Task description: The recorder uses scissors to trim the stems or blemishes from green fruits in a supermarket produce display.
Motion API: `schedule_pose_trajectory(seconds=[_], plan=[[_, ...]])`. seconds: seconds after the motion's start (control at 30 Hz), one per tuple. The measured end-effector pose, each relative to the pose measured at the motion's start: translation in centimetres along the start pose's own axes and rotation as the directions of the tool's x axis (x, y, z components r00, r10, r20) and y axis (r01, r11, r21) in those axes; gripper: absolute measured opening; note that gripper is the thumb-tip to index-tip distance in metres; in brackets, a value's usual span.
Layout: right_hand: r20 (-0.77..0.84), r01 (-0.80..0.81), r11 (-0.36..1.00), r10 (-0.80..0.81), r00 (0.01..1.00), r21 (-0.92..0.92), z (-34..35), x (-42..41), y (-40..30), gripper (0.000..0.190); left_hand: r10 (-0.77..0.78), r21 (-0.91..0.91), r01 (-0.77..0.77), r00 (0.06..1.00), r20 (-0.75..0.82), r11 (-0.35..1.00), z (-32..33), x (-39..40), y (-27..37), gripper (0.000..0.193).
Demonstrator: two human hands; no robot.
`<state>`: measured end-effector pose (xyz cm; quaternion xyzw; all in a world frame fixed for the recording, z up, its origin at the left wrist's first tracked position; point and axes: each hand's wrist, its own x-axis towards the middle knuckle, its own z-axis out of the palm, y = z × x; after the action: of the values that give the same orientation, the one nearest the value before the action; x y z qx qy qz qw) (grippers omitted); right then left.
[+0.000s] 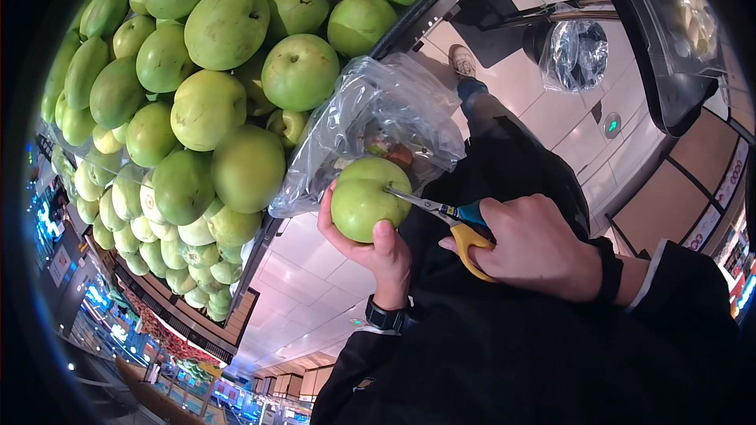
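Observation:
A round green melon [365, 198] rests in my left hand [378, 254], its stem end turned towards my other hand. My right hand [534, 248] grips a pair of scissors [466, 242] with yellow and teal handles. The blades meet the melon at its stem; whether they are fully closed is hard to see. Just beyond the melon, a clear plastic bag [396, 94] hangs at the edge of the display, with reddish and pale scraps [393, 150] inside.
Many green melons [227, 26] are heaped on the display to the left, bounded by a dark rim [425, 6]. Another bag-lined bin [574, 56] stands on the tiled floor [531, 124] at upper right. A black-edged case [644, 41] lies at far right.

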<state>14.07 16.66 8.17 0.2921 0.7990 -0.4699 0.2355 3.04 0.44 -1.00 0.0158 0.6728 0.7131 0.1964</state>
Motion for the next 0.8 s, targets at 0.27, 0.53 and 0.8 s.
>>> schedule_pose_trajectory(seconds=[0.27,0.53,0.8], plan=[[-0.019,0.043,0.998,-0.044,0.999,-0.05,0.4,0.0,0.4,0.046,-0.007,-0.001,0.007,1.0,-0.007,1.0,0.2,-0.2,0.2,0.087],[-0.003,0.058,0.994,-0.059,0.998,-0.089,0.3,0.0,0.5,0.044,-0.001,0.004,0.001,0.999,-0.05,1.0,0.4,-0.3,0.2,0.089],[-0.042,0.134,0.99,-0.136,0.99,-0.036,-0.1,-0.5,0.9,0.048,-0.121,-0.078,0.117,0.991,-0.055,0.99,0.7,-0.2,1.5,0.093]])
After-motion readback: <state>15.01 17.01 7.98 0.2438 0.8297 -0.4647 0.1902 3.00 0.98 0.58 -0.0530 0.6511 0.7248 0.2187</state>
